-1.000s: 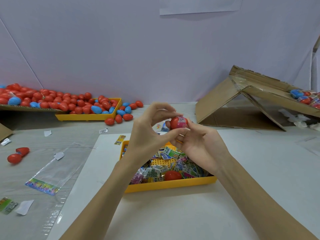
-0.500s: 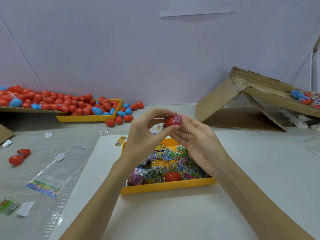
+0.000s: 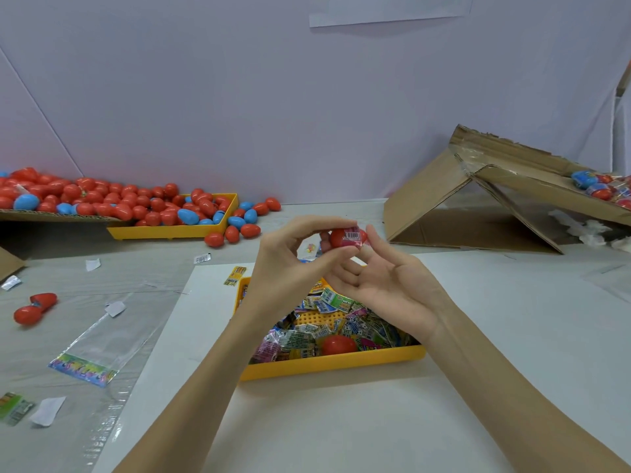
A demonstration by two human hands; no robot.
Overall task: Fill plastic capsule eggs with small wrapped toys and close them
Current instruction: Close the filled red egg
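My left hand (image 3: 290, 268) pinches a red capsule egg half (image 3: 338, 237) between thumb and fingers, held above the near yellow tray (image 3: 327, 365). A pink wrapped toy (image 3: 353, 236) with a barcode sticks out of the egg's right side. My right hand (image 3: 386, 285) lies palm up beside it, fingers fairly straight, its index fingertip touching the toy. The tray holds several small wrapped toys (image 3: 327, 302) and another red egg half (image 3: 339, 344).
A second yellow tray (image 3: 170, 231) and a cardboard sheet at the back left carry many red and blue eggs (image 3: 102, 199). An open red egg (image 3: 34, 307) and a clear plastic bag (image 3: 102, 336) lie on the left. A torn cardboard box (image 3: 444, 199) stands at the right.
My right hand has let go of the egg and opened palm up. The left hand keeps its pinch, and the egg has shifted slightly left.
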